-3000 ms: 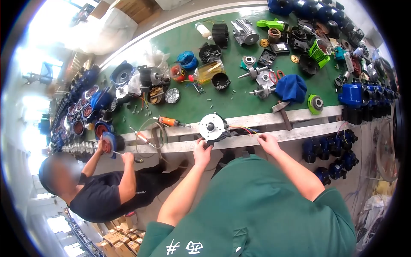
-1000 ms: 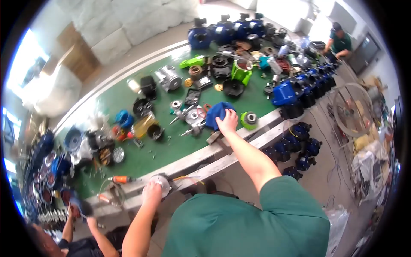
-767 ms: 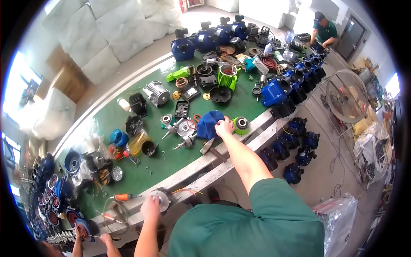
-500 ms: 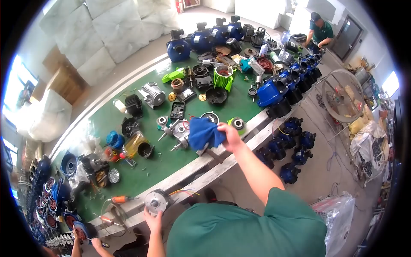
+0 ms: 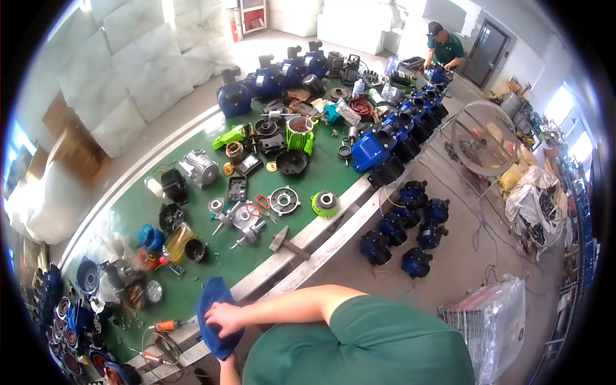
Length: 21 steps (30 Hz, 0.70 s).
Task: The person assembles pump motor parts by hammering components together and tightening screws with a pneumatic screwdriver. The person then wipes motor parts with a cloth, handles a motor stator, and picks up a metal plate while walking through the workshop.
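My right hand (image 5: pixel 224 319) presses and grips a blue cloth (image 5: pixel 215 292) at the near edge of the bench. The cloth drapes over the spot where my left hand is. Only the wrist of my left hand (image 5: pixel 228 364) shows below the cloth. Its fingers, and the round metal motor part it held a moment ago, are hidden underneath. To the left of the cloth an orange-handled tool (image 5: pixel 168 325) lies by the bench edge. A hammer (image 5: pixel 287 244) rests further right, near grey metal castings (image 5: pixel 247 221).
Pump and motor parts cover the green bench (image 5: pixel 212 256), including a green ring-shaped part (image 5: pixel 325 204) and a row of blue pumps (image 5: pixel 378 144). Several dark-blue units (image 5: pixel 393 228) stand on the floor. Another person (image 5: pixel 444 48) works at the far end. A wrapped crate (image 5: pixel 487 327) stands right.
My right hand has brought the blue cloth down and left, over the motor part in my left hand. The view has shifted, and the co-worker's hands at lower left are out of view.
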### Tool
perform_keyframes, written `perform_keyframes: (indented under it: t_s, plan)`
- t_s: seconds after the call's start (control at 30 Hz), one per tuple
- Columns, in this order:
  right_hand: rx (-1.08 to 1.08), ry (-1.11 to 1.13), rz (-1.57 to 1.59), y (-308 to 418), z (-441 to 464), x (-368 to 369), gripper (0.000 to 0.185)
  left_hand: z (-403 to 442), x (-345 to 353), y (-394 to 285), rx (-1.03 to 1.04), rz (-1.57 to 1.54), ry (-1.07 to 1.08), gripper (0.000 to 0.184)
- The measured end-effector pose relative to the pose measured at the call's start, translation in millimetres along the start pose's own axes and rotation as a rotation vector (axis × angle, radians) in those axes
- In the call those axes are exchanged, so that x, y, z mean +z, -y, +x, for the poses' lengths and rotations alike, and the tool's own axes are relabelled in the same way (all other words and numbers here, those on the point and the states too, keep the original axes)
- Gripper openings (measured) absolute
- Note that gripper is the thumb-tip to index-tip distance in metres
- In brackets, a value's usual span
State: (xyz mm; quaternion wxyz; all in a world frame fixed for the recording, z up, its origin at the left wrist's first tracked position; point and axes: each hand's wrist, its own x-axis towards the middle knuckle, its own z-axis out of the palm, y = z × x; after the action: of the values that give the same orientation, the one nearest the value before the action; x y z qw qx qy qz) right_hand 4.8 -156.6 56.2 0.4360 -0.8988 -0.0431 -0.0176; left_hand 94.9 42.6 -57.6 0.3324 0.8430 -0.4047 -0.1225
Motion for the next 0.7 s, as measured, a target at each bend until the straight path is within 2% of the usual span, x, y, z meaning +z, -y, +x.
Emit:
perform_keyframes:
  t_s: [0.03, 0.1, 0.13, 0.2, 0.23, 0.3, 0.33, 0.37, 0.4, 0.43, 0.47, 0.5, 0.57, 0.63, 0.7]
  plan:
    - [0.035, 0.052, -0.098, 5.0, 1.0, 3.2, 0.072, -4.7, 2.3, 5.8, 0.011, 0.018, 0.003, 0.079]
    - [-0.034, 0.083, -0.27, 6.2, 7.3, 8.0, 0.071, -21.7, 4.2, 15.1, 0.022, 0.054, 0.004, 0.077]
    - [-0.071, 0.103, -0.353, 5.4, 10.3, 13.7, 0.07, -31.0, -1.1, 13.0, -0.036, -0.017, 0.032, 0.077]
    - [-0.158, -0.052, -0.453, -13.8, 24.2, 49.1, 0.044, -44.5, -6.9, -0.2, -0.269, -0.312, 0.098, 0.077]
    - [-0.235, -0.048, -0.457, -15.8, 25.6, 49.7, 0.043, -47.8, -11.3, -7.7, -0.353, -0.372, 0.12, 0.076]
    - [-0.403, 0.01, -0.466, -8.2, 25.6, 38.8, 0.041, -51.5, -1.3, 14.2, -0.26, -0.037, 0.192, 0.073]
    - [-0.419, 0.035, -0.467, -5.4, 27.7, 37.6, 0.043, -55.1, 8.1, 37.1, -0.189, 0.236, 0.244, 0.071]
    - [-0.452, 0.087, -0.505, -3.6, 33.0, 35.6, 0.036, -58.4, 10.4, 39.6, -0.236, 0.288, 0.288, 0.07]
    - [-0.554, -0.015, -0.518, -15.5, 37.0, 48.9, 0.028, -53.0, 6.1, 26.1, -0.294, 0.341, 0.333, 0.07]
    - [-0.577, -0.025, -0.545, -12.5, 37.6, 43.9, 0.024, -44.3, -10.4, -7.7, -0.455, 0.267, 0.357, 0.071]
    - [-0.582, -0.034, -0.552, -10.2, 37.3, 40.1, 0.023, -36.7, -27.2, -43.3, -0.618, 0.186, 0.373, 0.073]
    - [-0.522, 0.085, -0.593, -8.9, 40.0, 39.9, 0.02, -36.5, -37.3, -59.8, -0.772, 0.128, 0.334, 0.078]
    - [-0.389, 0.151, -0.382, -4.6, 46.8, 38.3, 0.015, -36.0, -43.9, -70.6, -0.806, 0.057, 0.264, 0.072]
    - [-0.319, 0.267, -0.44, 9.4, 49.0, 22.6, 0.015, -33.3, -53.9, -85.5, -0.823, 0.0, 0.235, 0.064]
    - [-0.324, 0.249, -0.466, 4.3, 49.1, 25.9, 0.015, -33.3, -57.4, -90.4, -0.899, -0.018, 0.225, 0.06]
